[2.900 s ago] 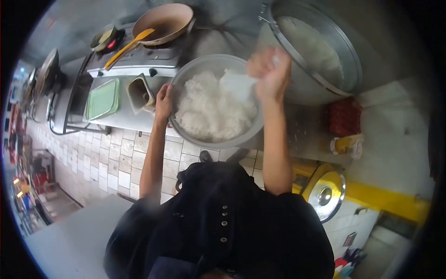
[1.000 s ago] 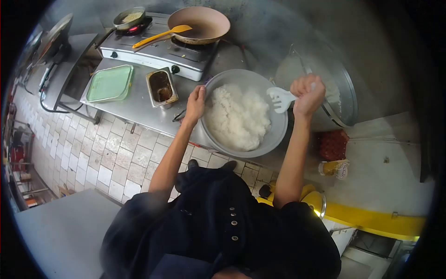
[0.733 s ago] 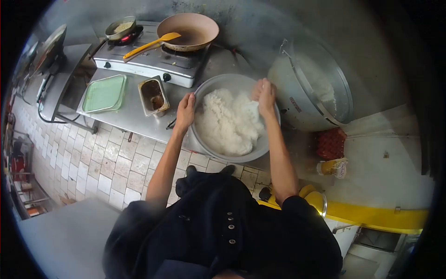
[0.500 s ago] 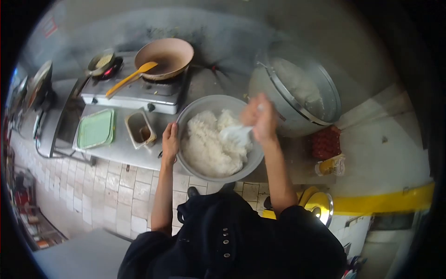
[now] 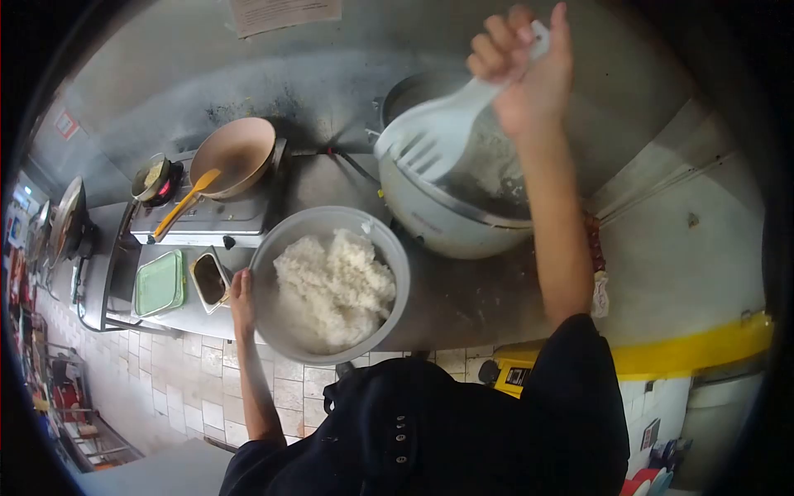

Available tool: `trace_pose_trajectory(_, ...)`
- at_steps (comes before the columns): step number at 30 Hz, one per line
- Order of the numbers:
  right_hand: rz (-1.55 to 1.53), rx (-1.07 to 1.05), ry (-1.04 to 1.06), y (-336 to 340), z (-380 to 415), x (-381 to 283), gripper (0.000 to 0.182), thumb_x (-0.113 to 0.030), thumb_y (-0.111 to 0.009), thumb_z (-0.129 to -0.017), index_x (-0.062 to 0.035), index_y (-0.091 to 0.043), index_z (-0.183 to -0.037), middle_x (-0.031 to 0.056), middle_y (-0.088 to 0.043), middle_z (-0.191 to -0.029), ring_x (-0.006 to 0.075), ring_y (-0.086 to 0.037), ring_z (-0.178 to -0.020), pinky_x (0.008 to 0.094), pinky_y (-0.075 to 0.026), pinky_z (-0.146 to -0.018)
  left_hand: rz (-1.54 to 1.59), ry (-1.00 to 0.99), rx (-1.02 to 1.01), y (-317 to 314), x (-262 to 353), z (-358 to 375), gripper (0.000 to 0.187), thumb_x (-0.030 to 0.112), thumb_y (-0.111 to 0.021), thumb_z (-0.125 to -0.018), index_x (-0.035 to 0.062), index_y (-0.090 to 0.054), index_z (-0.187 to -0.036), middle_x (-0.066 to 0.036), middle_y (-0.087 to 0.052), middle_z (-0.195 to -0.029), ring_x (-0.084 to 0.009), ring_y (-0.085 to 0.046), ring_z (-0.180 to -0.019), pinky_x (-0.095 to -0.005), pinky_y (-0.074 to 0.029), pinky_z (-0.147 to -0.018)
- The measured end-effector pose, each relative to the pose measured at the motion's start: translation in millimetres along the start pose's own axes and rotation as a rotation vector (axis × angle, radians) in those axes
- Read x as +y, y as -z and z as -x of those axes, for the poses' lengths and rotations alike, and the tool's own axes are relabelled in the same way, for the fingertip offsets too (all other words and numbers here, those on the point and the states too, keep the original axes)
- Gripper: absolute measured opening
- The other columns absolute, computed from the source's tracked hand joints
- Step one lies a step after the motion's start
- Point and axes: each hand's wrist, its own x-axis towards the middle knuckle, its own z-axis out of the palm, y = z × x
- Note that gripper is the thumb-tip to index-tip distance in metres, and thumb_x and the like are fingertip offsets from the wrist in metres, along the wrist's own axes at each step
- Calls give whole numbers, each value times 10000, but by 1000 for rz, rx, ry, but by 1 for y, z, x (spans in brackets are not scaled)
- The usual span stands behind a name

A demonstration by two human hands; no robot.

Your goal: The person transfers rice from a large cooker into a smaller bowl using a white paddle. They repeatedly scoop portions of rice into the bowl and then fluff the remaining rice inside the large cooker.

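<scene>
My left hand (image 5: pixel 242 302) grips the left rim of a grey bowl (image 5: pixel 398 273), which holds a large mound of white cooked rice (image 5: pixel 331 285). Raised high at the upper right, my right hand (image 5: pixel 529 78) has its fingers wrapped round the handle of a white slotted rice paddle (image 5: pixel 442 132). The paddle's blade points down and left, in front of a big rice cooker pot (image 5: pixel 451 219). Some rice (image 5: pixel 500 169) shows inside that pot, partly hidden by my right forearm and the paddle.
Left of the bowl stand a two-burner stove (image 5: pixel 194 221), a wok (image 5: pixel 240 153) with an orange spatula (image 5: pixel 186 202), and a small pan (image 5: pixel 153 182) over a glowing burner. A green-lidded container (image 5: pixel 160 283) and a metal tub (image 5: pixel 211 281) sit on the steel counter (image 5: pixel 318 182).
My right hand has lifted the rice paddle out of the bowl, up and right in front of the pot. The view has shifted, so the bowl appears lower and further left.
</scene>
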Motion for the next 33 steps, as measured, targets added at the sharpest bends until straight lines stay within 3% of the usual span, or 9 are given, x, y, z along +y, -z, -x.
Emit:
trace_pose_trajectory(3, 149, -95, 64, 71, -55, -31, 449, -419, -359, -968, -127, -314, -629, -28, -215, -532, 97, -179, -449, 283, -171, -433, -70, -21, 33, 4, -10, -5, 521, 413, -504, -974, -62, -562, -1178, -87, -610, -1093, -143, -533, -1040, -259, -397, -920)
trace_pose_trajectory(5, 190, -54, 77, 122, -97, -23, 429, -388, -371, -955, -121, -310, -624, -29, -206, -524, 98, -168, -444, 285, -168, -430, -575, -336, 79, 8, -21, -6, 538, 432, -487, -972, -71, -579, -1139, -111, -619, -1049, -154, -544, -1007, -261, -405, -896)
trace_pose_trajectory(12, 210, -85, -171, 246, -168, 17, 437, -346, -415, -944, -127, -303, -583, -18, -199, -501, 104, -144, -420, 281, -140, -424, -347, 18, -27, 2, 16, 3, 468, 395, -469, -982, -49, -608, -1040, -68, -618, -905, -152, -533, -856, -283, -422, -781)
trace_pose_trajectory(17, 251, -179, -320, 282, -181, 13, 460, -332, -416, -947, -130, -281, -557, -23, -182, -495, 98, -154, -420, 283, -138, -425, -290, 16, -1, 0, 5, 3, 440, 367, -476, -989, -53, -605, -1010, -53, -611, -880, -121, -519, -836, -270, -418, -774)
trace_pose_trajectory(20, 295, -225, -361, 299, -187, 0, 485, -364, -409, -961, -131, -293, -552, -26, -193, -490, 98, -170, -416, 280, -157, -422, -286, -264, 55, -7, 1, 4, 457, 383, -488, -985, -59, -599, -1023, -50, -616, -903, -125, -527, -854, -265, -419, -793)
trace_pose_trajectory(22, 333, -244, -382, 307, -190, -4, 515, -408, -404, -974, -131, -307, -551, -27, -208, -487, 99, -187, -411, 277, -175, -418, -170, -14, 37, -2, 5, -1, 476, 403, -500, -978, -59, -594, -1040, -49, -622, -935, -135, -538, -886, -265, -421, -814)
trace_pose_trajectory(27, 752, 235, -78, 325, -176, -5, 608, -578, -397, -957, -130, -358, -548, -21, -292, -475, 102, -258, -386, 271, -247, -391, -236, 3, 28, 4, -1, -5, 454, 390, -522, -967, -50, -593, -1053, -54, -619, -941, -147, -543, -881, -274, -420, -820)
trace_pose_trajectory(30, 741, 565, -77, 341, -179, -7, 557, -496, -498, -946, -141, -347, -545, -23, -291, -469, 101, -235, -366, 278, -209, -372, -227, 17, -4, 8, -5, -6, 437, 383, -529, -963, -38, -599, -1058, -56, -616, -938, -153, -545, -880, -281, -419, -827)
trace_pose_trajectory(33, 421, 475, -48, 346, -181, -18, 495, -390, -563, -925, -150, -344, -551, -31, -278, -465, 101, -211, -352, 279, -171, -362, -137, 21, 27, 8, -17, -8, 422, 381, -530, -962, -23, -609, -1053, -52, -613, -938, -150, -542, -892, -282, -414, -834)
